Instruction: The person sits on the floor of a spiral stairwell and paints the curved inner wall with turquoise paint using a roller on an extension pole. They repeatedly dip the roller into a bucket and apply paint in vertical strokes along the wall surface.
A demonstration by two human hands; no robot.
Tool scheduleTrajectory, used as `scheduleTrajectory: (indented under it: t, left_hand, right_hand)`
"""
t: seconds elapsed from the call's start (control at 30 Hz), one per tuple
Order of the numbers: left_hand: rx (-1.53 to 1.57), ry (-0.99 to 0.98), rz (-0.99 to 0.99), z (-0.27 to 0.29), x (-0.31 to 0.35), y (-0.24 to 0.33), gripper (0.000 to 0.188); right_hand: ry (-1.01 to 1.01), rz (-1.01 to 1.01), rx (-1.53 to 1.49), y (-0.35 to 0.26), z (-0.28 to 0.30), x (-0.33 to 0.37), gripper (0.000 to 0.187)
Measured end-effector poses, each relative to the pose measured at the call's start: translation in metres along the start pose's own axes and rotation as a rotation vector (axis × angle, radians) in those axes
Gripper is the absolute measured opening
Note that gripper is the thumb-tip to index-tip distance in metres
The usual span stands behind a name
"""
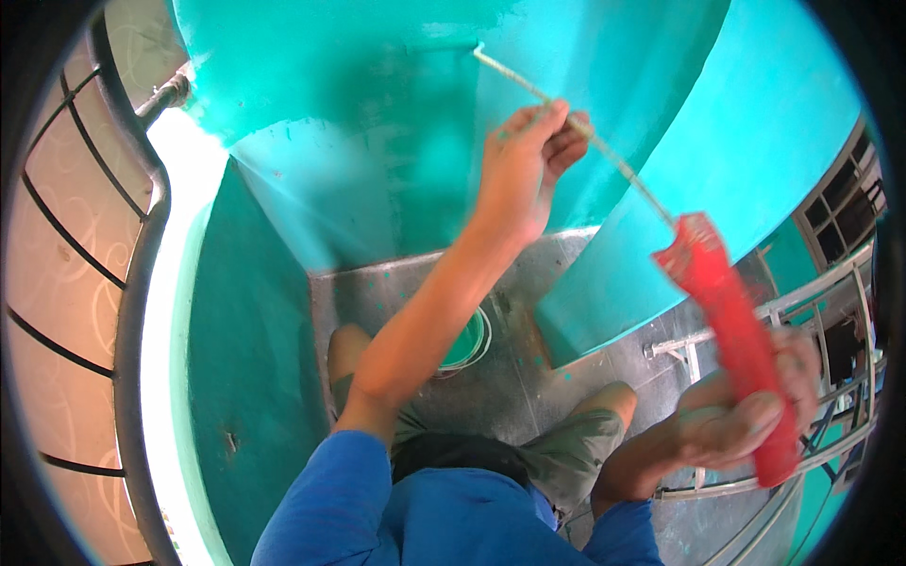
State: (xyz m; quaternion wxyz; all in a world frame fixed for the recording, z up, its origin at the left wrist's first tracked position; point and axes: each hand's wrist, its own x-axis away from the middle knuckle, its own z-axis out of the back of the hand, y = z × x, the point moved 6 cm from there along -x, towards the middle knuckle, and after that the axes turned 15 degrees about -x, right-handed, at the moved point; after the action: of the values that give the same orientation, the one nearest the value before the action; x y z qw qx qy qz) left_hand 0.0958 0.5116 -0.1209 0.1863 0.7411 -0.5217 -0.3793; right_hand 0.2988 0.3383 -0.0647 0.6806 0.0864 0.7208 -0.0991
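Observation:
A paint roller with a red handle [719,292] runs from the lower right up toward the turquoise wall [321,75]. My right hand [731,420] is wrapped round the lower part of the handle. My left hand [524,170] closes its fingers and thumb on the thin, paint-specked metal rod [628,174], about midway along it. The rod bends at its far end, where a green roller sleeve [442,44] lies against the wall, hard to tell from the paint. Fresh, darker green covers much of the upper wall, with a paler patch below.
Between my knees a bucket [488,330] of green paint stands on the grey, paint-spotted floor [453,406]. A low green wall [250,377] and dark metal railing [156,189] rise at left. A curved turquoise partition [736,160] and pale metal railing [849,274] are at right.

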Motion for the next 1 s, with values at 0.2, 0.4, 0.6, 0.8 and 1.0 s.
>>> scheduleTrajectory:
  t: [0.2, 0.4, 0.6, 0.8, 1.0]
  left_hand:
    - [-0.075, 0.082, 0.13, 0.051, 0.038, -0.046, 0.015]
    - [-0.407, 0.065, 0.219, 0.085, 0.058, -0.088, 0.018]
    - [-0.565, 0.044, 0.253, 0.115, 0.064, -0.128, 0.019]
    - [-0.952, 0.248, 0.187, 0.173, 0.071, -0.134, 0.027]
    - [-1.497, 0.541, 0.079, 0.308, 0.115, -0.069, 0.028]
  right_hand:
    - [-0.259, -0.313, 0.004, -0.014, 0.006, 0.079, 0.035]
    - [-0.074, -0.942, -0.581, 0.001, 0.037, 0.182, 0.053]
    - [-0.488, -1.551, -0.314, 0.034, 0.026, 0.25, 0.04]
    - [-0.678, -1.334, 0.037, 0.068, 0.0, 0.325, 0.045]
    - [-0.562, -1.081, 0.038, 0.084, -0.034, 0.34, 0.048]
